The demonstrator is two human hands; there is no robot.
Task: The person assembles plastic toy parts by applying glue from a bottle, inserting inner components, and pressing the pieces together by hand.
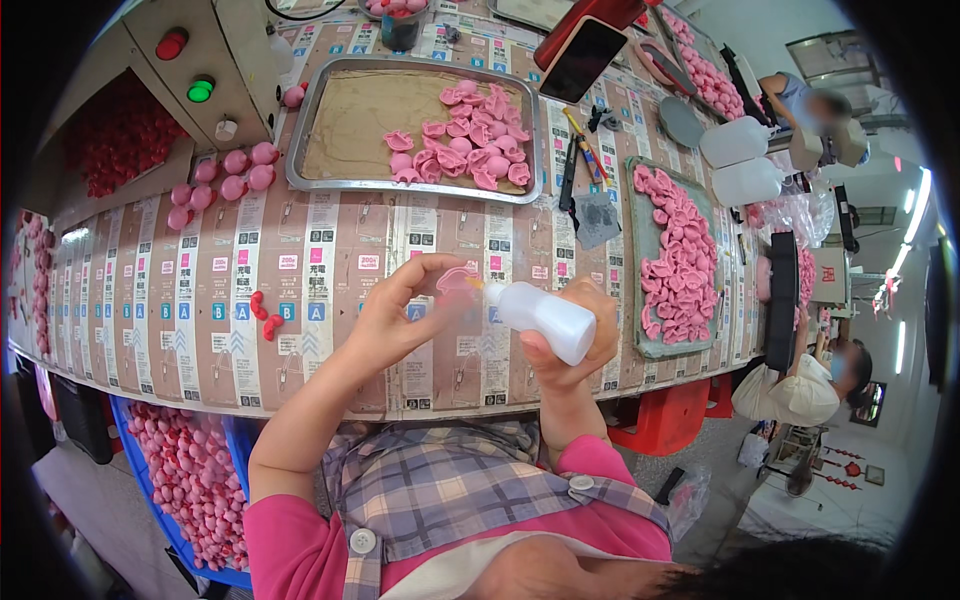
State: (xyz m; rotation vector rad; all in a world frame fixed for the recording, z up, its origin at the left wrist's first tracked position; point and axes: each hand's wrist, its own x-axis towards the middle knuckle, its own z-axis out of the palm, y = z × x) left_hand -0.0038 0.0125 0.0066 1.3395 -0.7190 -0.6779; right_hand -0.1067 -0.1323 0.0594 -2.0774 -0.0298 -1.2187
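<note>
My left hand [390, 318] is raised over the table, thumb and forefinger pinching a small pink curved plastic piece [456, 281] by its edge. In my right hand [592, 335] is a white squeeze bottle [548, 317], tilted so that its thin yellowish nozzle [477, 284] meets or nearly meets the pink piece. Whether liquid comes out is too small to tell. Beyond the hands, a metal tray [330, 186] lined with brown paper holds pink shell-like pieces and balls [480, 130]. A greenish tray [668, 349] on the right carries a heap of similar pink pieces [672, 260].
Red small parts [265, 316] lie left of my hands. Pink balls [233, 187] sit beside a machine with red and green buttons [200, 91]. A phone [583, 58], a cutter [568, 172] and white jugs [748, 183] stand around. A blue crate [150, 470] of balls is below; co-workers sit right.
</note>
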